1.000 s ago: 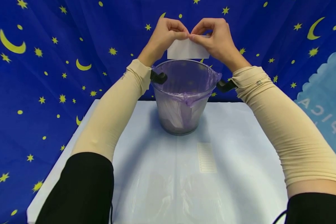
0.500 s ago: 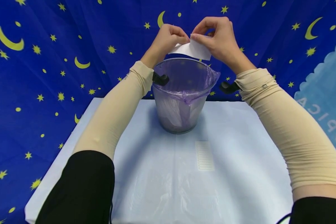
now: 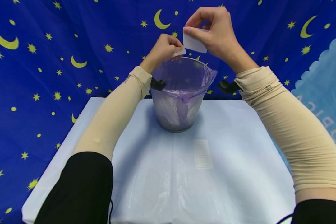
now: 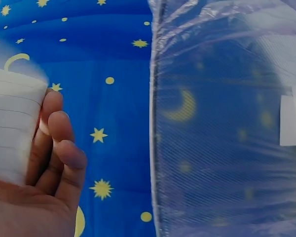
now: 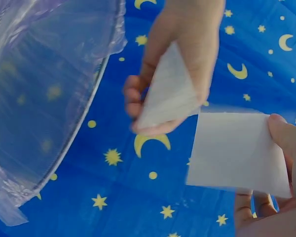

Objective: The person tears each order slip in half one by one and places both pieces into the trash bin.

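Note:
My left hand (image 3: 166, 48) pinches a small piece of white paper (image 3: 179, 53) above the back rim of the bin. In the left wrist view this piece shows faint ruled lines. A bit higher and to the right, my right hand (image 3: 215, 29) pinches a second, squarish piece of paper (image 5: 237, 148) between thumb and fingers. The two pieces are separate, their near edges close together. Below both hands stands a waste bin (image 3: 168, 109) lined with a thin purple plastic bag (image 3: 186, 98), gathered in a knot at the front rim.
White paper scraps (image 4: 292, 121) show in the bin in the left wrist view. A lined sheet (image 3: 202, 154) lies flat on the pale-covered table (image 3: 145, 186) in front of the bin. A blue star-and-moon cloth (image 3: 58, 46) hangs behind.
One sheet held by both hands has been torn into two pieces. My left hand has moved down with its piece; the right has moved up and slightly left with the other.

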Demonstrator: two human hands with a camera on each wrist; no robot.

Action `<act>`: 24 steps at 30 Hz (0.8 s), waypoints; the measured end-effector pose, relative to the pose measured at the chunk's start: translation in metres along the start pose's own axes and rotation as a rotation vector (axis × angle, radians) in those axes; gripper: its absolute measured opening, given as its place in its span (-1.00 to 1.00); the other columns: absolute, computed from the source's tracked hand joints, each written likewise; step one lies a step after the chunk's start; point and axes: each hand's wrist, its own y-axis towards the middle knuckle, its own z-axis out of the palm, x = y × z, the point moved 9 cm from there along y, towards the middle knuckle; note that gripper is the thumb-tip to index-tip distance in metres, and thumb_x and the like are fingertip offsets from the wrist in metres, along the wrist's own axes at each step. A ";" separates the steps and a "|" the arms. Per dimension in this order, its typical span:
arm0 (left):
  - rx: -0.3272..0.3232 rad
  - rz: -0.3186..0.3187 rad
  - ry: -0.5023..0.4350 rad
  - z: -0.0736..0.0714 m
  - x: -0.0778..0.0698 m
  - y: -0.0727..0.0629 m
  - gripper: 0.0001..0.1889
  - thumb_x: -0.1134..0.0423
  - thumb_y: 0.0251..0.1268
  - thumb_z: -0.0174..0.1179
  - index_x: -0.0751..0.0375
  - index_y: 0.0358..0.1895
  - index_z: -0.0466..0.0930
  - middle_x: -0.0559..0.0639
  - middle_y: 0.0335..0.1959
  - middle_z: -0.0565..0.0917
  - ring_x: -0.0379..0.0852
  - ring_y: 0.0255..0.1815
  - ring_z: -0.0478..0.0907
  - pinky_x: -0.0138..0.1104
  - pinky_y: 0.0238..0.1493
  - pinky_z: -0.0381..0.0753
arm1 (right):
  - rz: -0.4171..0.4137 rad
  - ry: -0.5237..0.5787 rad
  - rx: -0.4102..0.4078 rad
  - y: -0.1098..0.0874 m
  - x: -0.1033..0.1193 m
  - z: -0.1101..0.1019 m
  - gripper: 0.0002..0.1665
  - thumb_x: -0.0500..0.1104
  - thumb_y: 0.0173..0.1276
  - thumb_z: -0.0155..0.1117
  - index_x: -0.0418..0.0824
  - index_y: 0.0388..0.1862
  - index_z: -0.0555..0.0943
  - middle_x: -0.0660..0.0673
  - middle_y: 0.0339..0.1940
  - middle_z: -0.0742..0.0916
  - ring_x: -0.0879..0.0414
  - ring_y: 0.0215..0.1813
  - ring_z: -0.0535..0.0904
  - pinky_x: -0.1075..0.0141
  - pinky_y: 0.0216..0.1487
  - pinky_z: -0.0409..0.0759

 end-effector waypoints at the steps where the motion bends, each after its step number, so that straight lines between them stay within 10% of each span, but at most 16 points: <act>1: -0.004 -0.016 0.016 0.000 0.003 0.000 -0.86 0.33 0.52 0.21 0.24 -0.19 0.77 -0.06 -0.33 0.68 -0.14 -0.26 0.54 -0.35 -0.21 0.51 | 0.001 -0.001 -0.002 0.001 0.002 -0.001 -0.70 -0.06 0.50 0.42 -0.27 0.00 0.80 -0.12 -0.07 0.83 0.32 -0.14 0.63 0.48 -0.10 0.59; 6: -0.031 -0.066 0.051 -0.004 0.010 -0.003 -0.89 0.32 0.47 0.29 0.20 -0.19 0.81 -0.12 -0.24 0.67 -0.17 -0.09 0.44 -0.33 -0.01 0.38 | 0.042 -0.011 0.007 0.001 0.006 -0.003 -0.67 -0.02 0.51 0.39 -0.24 0.02 0.80 -0.10 -0.06 0.82 0.31 -0.13 0.62 0.46 -0.08 0.60; 12: -0.077 0.015 0.058 -0.014 0.005 -0.010 -0.84 0.25 0.46 0.34 0.24 -0.11 0.85 -0.05 -0.13 0.74 -0.19 -0.03 0.46 -0.33 0.07 0.33 | 0.114 -0.040 0.058 -0.001 -0.017 0.007 -0.65 0.04 0.51 0.39 -0.20 0.00 0.81 -0.04 -0.11 0.81 0.28 -0.13 0.62 0.46 -0.05 0.61; 24: -0.183 0.071 -0.023 -0.042 0.007 -0.022 -0.87 0.29 0.43 0.37 0.30 -0.16 0.83 -0.02 -0.18 0.82 -0.21 -0.16 0.53 -0.34 -0.07 0.40 | 0.355 -0.118 0.093 -0.010 -0.081 0.018 -0.61 0.10 0.51 0.37 -0.16 0.05 0.80 -0.01 -0.04 0.81 0.26 -0.07 0.63 0.39 0.04 0.64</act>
